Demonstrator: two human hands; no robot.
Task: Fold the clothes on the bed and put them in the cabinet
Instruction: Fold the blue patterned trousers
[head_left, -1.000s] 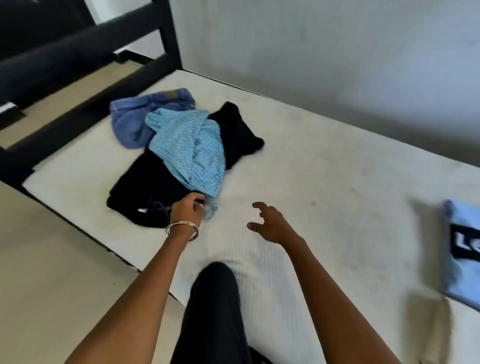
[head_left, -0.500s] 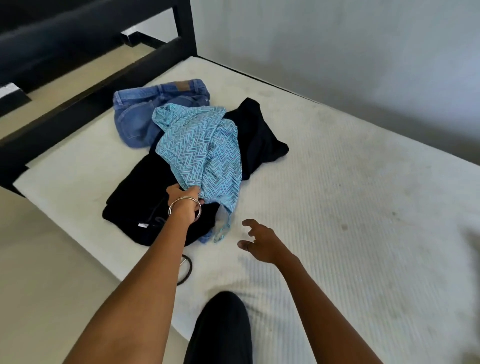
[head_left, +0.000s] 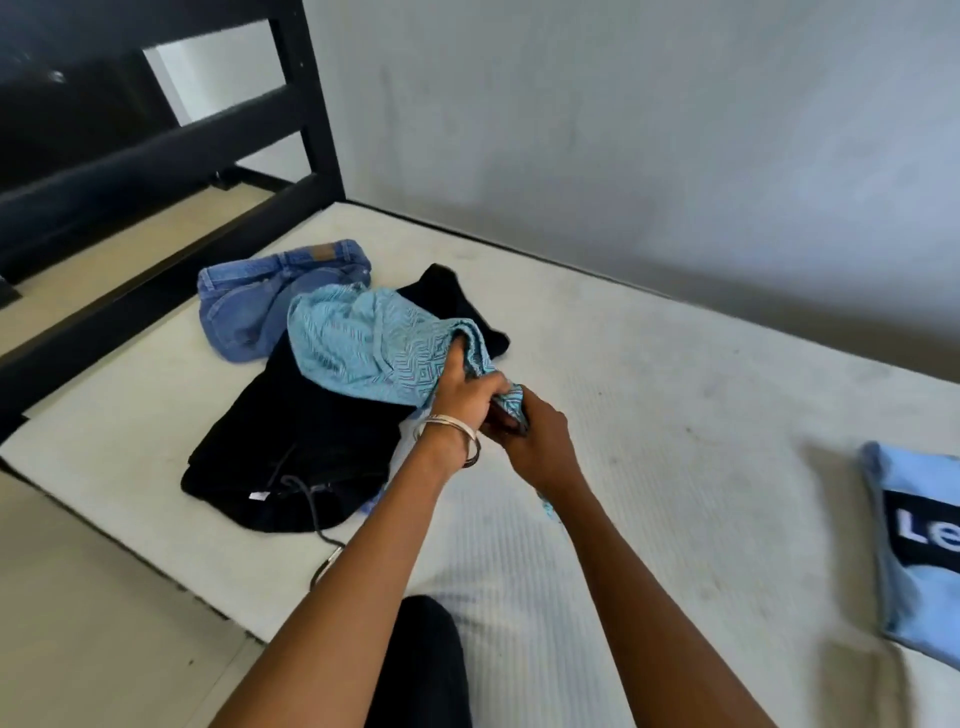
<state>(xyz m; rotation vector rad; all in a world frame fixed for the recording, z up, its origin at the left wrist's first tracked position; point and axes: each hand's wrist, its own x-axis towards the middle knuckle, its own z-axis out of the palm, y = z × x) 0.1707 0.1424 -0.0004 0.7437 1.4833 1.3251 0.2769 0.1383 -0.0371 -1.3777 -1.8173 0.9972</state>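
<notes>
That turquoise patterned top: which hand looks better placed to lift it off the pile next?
Probably the left hand. It grips a bunched fold of the turquoise patterned top, close to the bulk lying on the black garment. The right hand pinches only the trailing end, nearer the person.

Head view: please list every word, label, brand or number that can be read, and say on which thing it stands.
"Le": white letters on the black band of the light blue shirt; the rest is cut off by the picture's edge.
Patch on the jeans waistband: too blurred to read.
White tag on the black garment: too small to read.
No other text shows.
</notes>
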